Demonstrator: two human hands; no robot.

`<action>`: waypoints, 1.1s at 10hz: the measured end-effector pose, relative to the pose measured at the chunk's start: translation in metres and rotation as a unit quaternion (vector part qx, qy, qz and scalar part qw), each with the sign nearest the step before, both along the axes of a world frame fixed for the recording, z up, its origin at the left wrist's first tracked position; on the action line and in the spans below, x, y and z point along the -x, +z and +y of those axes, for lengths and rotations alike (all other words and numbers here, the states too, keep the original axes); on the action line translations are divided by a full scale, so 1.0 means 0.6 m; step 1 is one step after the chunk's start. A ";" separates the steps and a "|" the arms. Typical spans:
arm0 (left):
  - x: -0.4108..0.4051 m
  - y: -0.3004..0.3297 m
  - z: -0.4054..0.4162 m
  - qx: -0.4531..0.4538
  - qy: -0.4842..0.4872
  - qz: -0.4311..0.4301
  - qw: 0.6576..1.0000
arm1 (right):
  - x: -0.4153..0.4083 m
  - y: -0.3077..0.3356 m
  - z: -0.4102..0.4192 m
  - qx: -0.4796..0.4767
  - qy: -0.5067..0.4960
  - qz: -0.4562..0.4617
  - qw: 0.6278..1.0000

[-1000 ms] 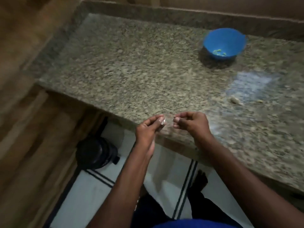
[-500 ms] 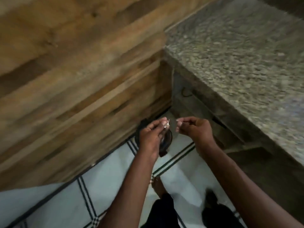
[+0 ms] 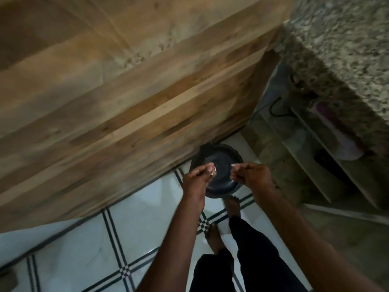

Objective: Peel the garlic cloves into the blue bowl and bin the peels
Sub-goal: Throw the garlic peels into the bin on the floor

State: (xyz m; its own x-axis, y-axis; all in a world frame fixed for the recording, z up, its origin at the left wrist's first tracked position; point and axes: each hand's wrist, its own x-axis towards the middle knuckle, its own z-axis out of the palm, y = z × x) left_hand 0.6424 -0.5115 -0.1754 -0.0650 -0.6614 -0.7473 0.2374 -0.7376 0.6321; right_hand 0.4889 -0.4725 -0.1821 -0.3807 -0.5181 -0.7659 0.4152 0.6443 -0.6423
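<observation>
Wooden panel [image 3: 105, 102]: fills the frame from 9 to 12 o'clock.
Granite counter [image 3: 347, 39]: at 2 o'clock; the blue bowl is out of view.
Tiled floor [image 3: 136, 228]: at 7 o'clock.
Bin [image 3: 221, 165]: dark, round, open-mouthed, just right of centre, directly beneath both hands.
Right hand [image 3: 252, 175]: fingers curled, fingertips drawn together; whether they hold anything cannot be told.
Left hand [image 3: 195, 178]: pinches a garlic peel [image 3: 213, 170] at the fingertips, over the bin's 9 o'clock rim.
Technique (judgement): move inward over the mouth, then part the fingers low; papery skin drifts and clings, so rub it free.
</observation>
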 end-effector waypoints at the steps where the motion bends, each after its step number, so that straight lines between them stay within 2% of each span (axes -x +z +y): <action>1: -0.001 -0.071 -0.002 -0.019 -0.018 -0.014 1.000 | -0.002 -0.076 -0.003 -0.041 -0.007 -0.013 0.999; 3: -0.004 -0.205 0.000 -0.052 -0.048 0.016 0.997 | -0.005 -0.210 -0.010 -0.066 -0.044 -0.061 0.995; 4: 0.022 -0.298 -0.013 -0.061 -0.049 -0.020 0.997 | -0.008 -0.281 -0.043 -0.107 -0.074 -0.136 0.982; 5: 0.065 -0.406 -0.042 -0.030 -0.106 -0.069 0.991 | -0.005 -0.377 -0.083 -0.127 -0.117 -0.237 0.956; 6: 0.085 -0.525 -0.048 0.026 -0.305 -0.175 0.936 | 0.025 -0.471 -0.119 -0.068 -0.158 -0.295 0.940; 7: 0.068 -0.621 -0.064 -0.002 -0.429 -0.304 0.851 | 0.042 -0.531 -0.135 -0.048 -0.132 -0.286 0.948; 8: 0.111 -0.641 -0.091 -0.005 -0.340 -0.232 0.911 | 0.012 -0.577 -0.123 -0.073 -0.099 -0.255 0.959; 9: 0.148 -0.590 -0.082 0.086 -0.331 -0.177 0.923 | -0.005 -0.564 -0.134 -0.065 -0.098 -0.241 0.963; 10: 0.100 -0.599 -0.067 0.054 -0.389 -0.242 0.887 | 0.034 -0.536 -0.146 -0.017 -0.091 -0.245 0.965; 11: 0.061 -0.563 -0.074 0.043 -0.387 -0.288 0.875 | 0.063 -0.477 -0.149 -0.036 -0.092 -0.232 0.968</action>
